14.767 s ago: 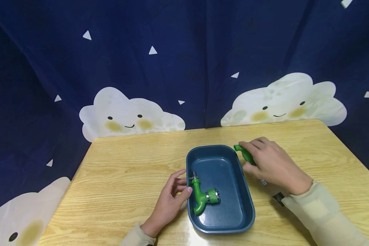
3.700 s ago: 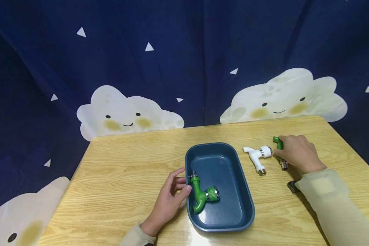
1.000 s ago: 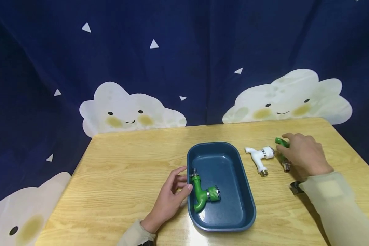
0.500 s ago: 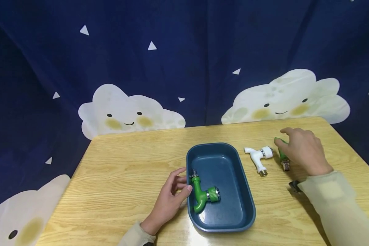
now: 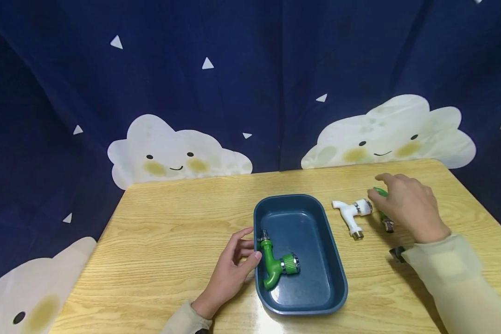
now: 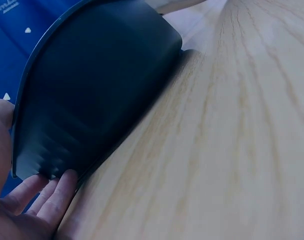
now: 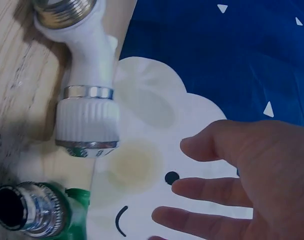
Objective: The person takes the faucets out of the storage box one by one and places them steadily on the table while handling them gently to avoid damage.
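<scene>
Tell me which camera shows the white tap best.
The head view: the white tap appears whole there, with its spout, handle and threaded end all visible. The right wrist view shows it larger, but the picture's top edge crops the threaded end and the spout isn't clear. The left wrist view doesn't show it.

My right hand (image 7: 264, 180) enters at lower right, thumb and fingers extended leftward and spread apart. A white faucet (image 7: 93, 65) occupies the upper left: brass-coloured threaded end uppermost, ribbed knob lowermost, a chrome band at each end of the knob. At lower left, a green faucet (image 7: 51, 212) presents its chrome end fitting, dark bore facing outward. A visible gap separates my fingers from both faucets. Wood-grain tabletop (image 7: 14, 95) lines the left side; blue fabric (image 7: 192, 45) printed with a white cloud (image 7: 146, 85) forms the background.
</scene>
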A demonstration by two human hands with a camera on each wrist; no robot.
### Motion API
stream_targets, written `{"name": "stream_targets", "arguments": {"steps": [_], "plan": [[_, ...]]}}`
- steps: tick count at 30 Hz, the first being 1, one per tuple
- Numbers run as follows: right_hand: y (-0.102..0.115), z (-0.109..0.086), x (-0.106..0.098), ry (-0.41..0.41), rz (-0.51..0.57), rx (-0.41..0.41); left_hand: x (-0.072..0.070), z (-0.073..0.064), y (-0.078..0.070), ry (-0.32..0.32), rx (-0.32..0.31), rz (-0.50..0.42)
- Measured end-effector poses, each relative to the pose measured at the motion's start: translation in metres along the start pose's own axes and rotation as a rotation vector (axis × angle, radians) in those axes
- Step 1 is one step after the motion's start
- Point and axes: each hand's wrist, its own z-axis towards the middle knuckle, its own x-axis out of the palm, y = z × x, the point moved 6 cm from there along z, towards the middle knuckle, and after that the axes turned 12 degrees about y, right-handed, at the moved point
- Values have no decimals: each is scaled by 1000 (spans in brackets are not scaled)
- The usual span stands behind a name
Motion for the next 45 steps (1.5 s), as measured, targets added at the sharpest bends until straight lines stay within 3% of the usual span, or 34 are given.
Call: {"name": "stream_targets", "arguments": {"steps": [45], "plan": [[45,-17,0,-71,-20,-124,0,0,0,13,1,-5]]}}
